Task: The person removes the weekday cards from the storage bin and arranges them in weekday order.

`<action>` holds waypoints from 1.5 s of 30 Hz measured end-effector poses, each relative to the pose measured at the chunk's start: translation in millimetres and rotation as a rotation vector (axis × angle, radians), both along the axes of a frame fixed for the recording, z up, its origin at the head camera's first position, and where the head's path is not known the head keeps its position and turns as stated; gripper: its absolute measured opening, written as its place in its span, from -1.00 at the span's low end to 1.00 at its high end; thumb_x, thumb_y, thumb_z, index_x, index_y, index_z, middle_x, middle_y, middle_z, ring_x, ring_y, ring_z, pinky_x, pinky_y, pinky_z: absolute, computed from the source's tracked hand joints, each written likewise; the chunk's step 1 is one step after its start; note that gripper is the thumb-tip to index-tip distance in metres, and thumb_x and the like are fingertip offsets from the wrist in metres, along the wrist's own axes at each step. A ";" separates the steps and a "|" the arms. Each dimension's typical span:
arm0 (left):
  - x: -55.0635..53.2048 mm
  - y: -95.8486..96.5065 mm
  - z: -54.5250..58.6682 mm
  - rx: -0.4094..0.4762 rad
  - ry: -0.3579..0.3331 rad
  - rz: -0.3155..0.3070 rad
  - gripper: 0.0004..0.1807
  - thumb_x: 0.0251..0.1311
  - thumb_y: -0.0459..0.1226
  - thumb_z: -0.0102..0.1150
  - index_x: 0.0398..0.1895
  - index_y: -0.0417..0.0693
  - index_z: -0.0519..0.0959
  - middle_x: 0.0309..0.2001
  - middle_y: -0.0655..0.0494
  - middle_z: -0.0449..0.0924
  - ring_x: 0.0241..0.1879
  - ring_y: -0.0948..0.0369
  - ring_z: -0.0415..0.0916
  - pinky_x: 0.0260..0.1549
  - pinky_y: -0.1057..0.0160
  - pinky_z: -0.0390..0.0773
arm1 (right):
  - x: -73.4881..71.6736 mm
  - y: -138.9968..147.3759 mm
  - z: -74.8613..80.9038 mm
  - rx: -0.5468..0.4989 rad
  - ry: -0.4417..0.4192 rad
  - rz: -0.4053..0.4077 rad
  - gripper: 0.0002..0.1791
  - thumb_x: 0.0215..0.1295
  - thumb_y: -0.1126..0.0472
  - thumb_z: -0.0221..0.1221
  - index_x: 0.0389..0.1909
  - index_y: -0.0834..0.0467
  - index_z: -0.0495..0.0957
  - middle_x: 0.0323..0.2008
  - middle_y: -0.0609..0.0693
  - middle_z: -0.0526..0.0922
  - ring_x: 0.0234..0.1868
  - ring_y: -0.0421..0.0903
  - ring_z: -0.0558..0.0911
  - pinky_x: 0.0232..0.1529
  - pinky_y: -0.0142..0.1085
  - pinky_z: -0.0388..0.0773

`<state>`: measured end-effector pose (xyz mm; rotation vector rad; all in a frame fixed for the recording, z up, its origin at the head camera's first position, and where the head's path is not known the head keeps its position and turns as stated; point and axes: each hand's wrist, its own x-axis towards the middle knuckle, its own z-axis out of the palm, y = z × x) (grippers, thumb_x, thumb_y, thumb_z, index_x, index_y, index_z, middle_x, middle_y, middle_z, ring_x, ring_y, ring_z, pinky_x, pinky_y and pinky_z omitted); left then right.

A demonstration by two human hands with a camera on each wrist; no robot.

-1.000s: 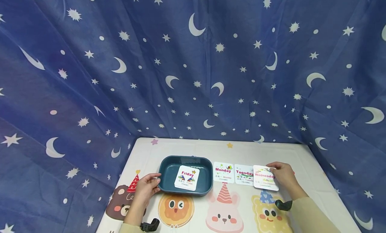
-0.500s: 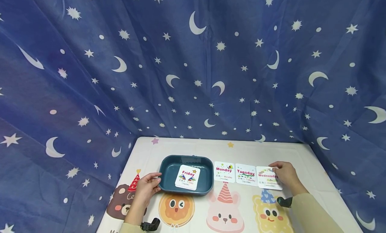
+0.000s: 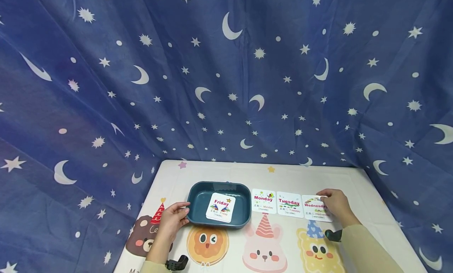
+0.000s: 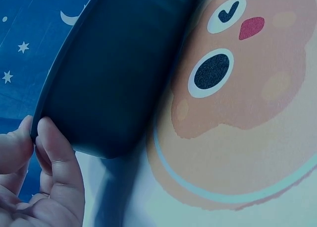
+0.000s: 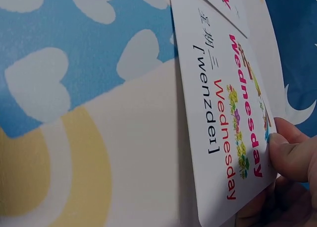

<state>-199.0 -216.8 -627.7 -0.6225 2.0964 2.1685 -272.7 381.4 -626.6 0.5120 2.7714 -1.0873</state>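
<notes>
My left hand (image 3: 172,218) pinches the left rim of a dark teal tray (image 3: 242,222); the left wrist view shows the thumb and fingers on either side of that rim (image 4: 64,63). Inside the tray lies a small stack of cards, a Friday card (image 3: 220,208) on top. With thumb and fingers, my right hand (image 3: 336,205) pinches the right edge of a Wednesday card (image 5: 223,113). That card lies in a row to the right of a Tuesday card (image 3: 290,205) and a Monday card (image 3: 263,201), close beside the Tuesday one.
A white tablecloth (image 3: 198,171) printed with cartoon animals and party hats covers the table. Behind and at both sides hangs a blue curtain (image 3: 212,139) with moons and stars. Each wrist wears a black camera band (image 3: 177,263).
The Wednesday card has moved right and down with my right hand, from overlapping the Tuesday card to lying beside it. My left hand keeps its hold on the tray.
</notes>
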 end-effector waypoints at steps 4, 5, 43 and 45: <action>-0.5 0.2 0.1 0.002 -0.002 -0.003 -0.64 0.47 -0.39 0.29 0.27 -0.30 0.65 -0.35 0.08 0.54 -0.43 0.19 0.54 -0.41 0.33 0.73 | -2.7 1.4 -3.1 0.019 0.017 -0.014 -0.77 0.44 0.34 0.23 0.01 0.25 0.77 0.13 0.37 0.70 0.11 0.27 0.59 0.16 0.23 0.47; -0.4 0.2 0.5 0.002 -0.001 -0.003 -0.64 0.47 -0.38 0.29 0.27 -0.30 0.65 -0.36 0.08 0.54 -0.43 0.19 0.54 -0.41 0.33 0.73 | -3.5 1.4 -3.5 0.020 0.019 -0.017 -0.78 0.44 0.34 0.24 0.00 0.25 0.77 0.12 0.37 0.70 0.11 0.27 0.60 0.16 0.23 0.47; 1.9 0.7 -1.8 0.013 0.015 -0.003 -0.63 0.46 -0.42 0.28 0.28 -0.32 0.64 -0.38 0.09 0.53 -0.46 0.22 0.52 -0.42 0.33 0.73 | 1.0 2.6 -10.6 0.006 0.059 -0.084 -0.75 0.40 0.38 0.24 0.04 0.25 0.72 0.07 0.28 0.74 -0.02 0.13 0.66 -0.16 -0.22 0.59; 2.0 0.8 -1.5 0.013 0.017 -0.003 -0.63 0.46 -0.43 0.28 0.28 -0.32 0.64 -0.37 0.09 0.53 -0.46 0.22 0.52 -0.42 0.34 0.73 | 1.3 1.6 -10.9 -0.002 0.058 -0.087 -0.73 0.40 0.39 0.24 0.08 0.25 0.71 0.07 0.28 0.73 0.00 0.14 0.65 -0.11 -0.17 0.61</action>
